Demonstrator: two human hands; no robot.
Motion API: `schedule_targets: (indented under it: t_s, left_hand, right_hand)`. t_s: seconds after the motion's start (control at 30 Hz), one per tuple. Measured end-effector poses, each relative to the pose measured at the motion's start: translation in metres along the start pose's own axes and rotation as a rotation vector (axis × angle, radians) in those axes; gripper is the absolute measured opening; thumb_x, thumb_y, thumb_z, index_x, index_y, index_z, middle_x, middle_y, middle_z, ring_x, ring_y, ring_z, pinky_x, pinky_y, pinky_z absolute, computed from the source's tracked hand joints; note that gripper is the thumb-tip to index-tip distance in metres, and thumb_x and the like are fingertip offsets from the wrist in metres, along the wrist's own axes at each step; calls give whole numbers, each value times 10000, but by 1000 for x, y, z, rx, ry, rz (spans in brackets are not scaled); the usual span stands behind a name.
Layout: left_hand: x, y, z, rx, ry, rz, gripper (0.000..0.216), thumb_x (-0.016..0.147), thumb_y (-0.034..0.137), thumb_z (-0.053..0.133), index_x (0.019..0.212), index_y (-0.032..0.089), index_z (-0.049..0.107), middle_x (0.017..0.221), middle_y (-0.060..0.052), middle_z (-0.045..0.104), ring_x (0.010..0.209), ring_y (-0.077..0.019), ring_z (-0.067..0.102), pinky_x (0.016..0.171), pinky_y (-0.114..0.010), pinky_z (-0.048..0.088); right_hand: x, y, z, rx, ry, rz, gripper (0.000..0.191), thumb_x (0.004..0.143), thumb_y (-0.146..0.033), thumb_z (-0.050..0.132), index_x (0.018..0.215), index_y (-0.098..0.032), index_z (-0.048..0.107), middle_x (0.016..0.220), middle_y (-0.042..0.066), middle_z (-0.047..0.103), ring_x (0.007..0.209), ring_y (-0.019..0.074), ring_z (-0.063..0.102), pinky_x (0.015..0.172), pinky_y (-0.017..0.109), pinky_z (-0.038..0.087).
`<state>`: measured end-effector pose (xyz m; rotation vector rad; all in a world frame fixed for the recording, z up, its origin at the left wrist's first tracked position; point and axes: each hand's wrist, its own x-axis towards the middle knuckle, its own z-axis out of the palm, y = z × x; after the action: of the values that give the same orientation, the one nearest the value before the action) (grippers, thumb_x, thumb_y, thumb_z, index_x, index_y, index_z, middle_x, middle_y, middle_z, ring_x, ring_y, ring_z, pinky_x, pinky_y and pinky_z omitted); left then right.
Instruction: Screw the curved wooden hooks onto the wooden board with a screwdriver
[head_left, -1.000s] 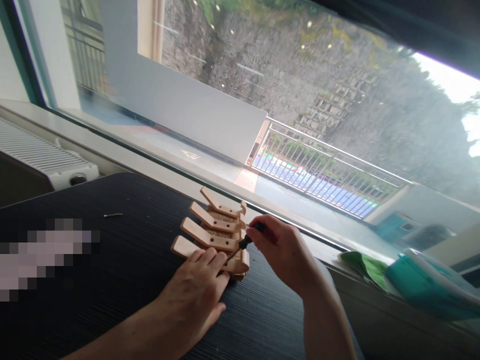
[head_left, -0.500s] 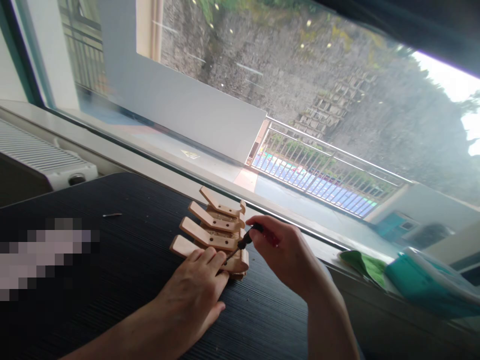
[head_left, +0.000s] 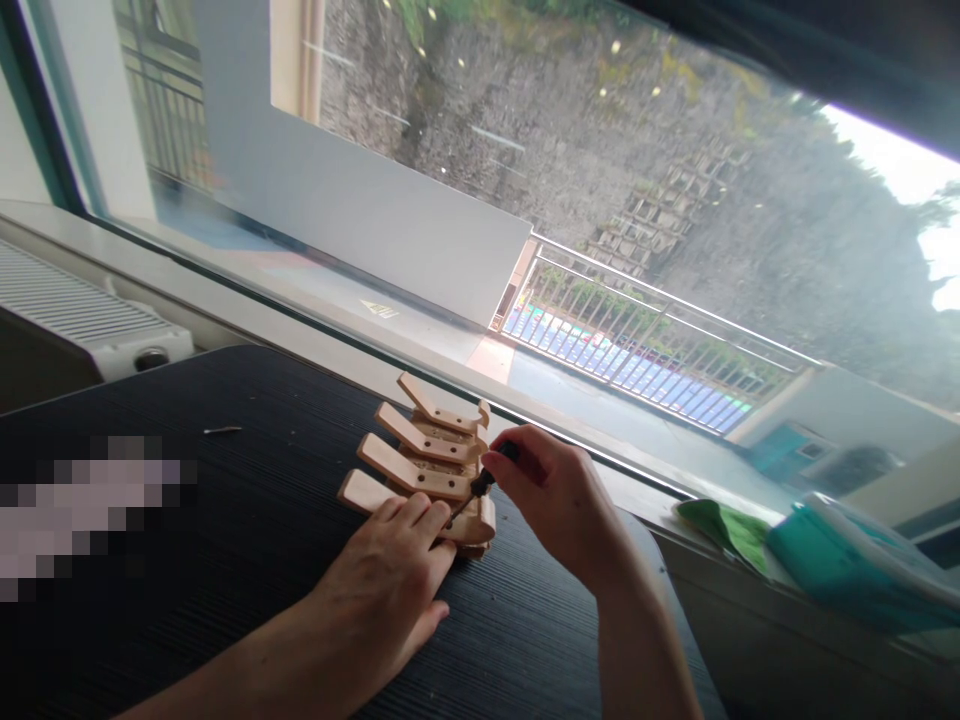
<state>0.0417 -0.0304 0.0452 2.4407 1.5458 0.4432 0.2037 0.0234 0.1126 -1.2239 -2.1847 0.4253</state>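
A pale wooden rack [head_left: 442, 487] with several bent arms lies on the dark table; dark screws or screw holes show along the arms. My left hand [head_left: 401, 550] is closed over the nearest arm, fingers curled on its top and the thumb out to the near side. In my right hand [head_left: 551, 490] is a screwdriver [head_left: 483, 482] with a black handle, gripped between thumb and fingers. Its shaft slants down to the nearest arm beside my left fingertips. The tip and whatever it touches are hidden by those fingers.
On the dark wood-grain table [head_left: 262, 560] lies a small thin metallic piece [head_left: 223, 430]. Beyond the table run a window sill and a large window. A radiator [head_left: 82, 310] stands at left; a green cloth [head_left: 724, 533] and a teal box [head_left: 840, 560] sit at right.
My right hand has turned at the wrist and shifted slightly left, its forearm swinging inward with the screwdriver. My left hand and the rack hold nearly the same place.
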Motion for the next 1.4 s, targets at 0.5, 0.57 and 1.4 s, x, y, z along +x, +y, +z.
schedule_targets:
  t_s: [0.5, 0.57, 1.4]
  left_hand:
    - [0, 0, 0, -2, 7, 2, 338, 752, 260, 624, 1085, 209, 652, 1155, -90, 580, 1092, -293, 494, 1022, -489, 358]
    - [0, 1, -1, 5, 11, 7, 336, 751, 258, 626, 1081, 203, 655, 1156, -95, 581, 1089, -298, 495, 1017, -491, 364]
    - [-1, 1, -1, -1, 13, 6, 368, 742, 249, 629, 1108, 211, 646, 1141, -86, 580, 1064, -285, 496, 983, -467, 394]
  right_hand:
    - [-1, 3, -4, 109, -82, 14, 202, 893, -370, 525, 962, -225, 647, 658, -37, 571, 571, 92, 452, 539, 205, 376]
    - [1, 5, 1, 104, -61, 18, 214, 888, -395, 530, 927, -219, 645, 645, -36, 562, 570, 95, 441, 522, 206, 362]
    - [3, 0, 4, 26, 16, 13, 196, 872, -376, 556, 829, -206, 647, 597, -48, 531, 540, 87, 406, 507, 202, 327]
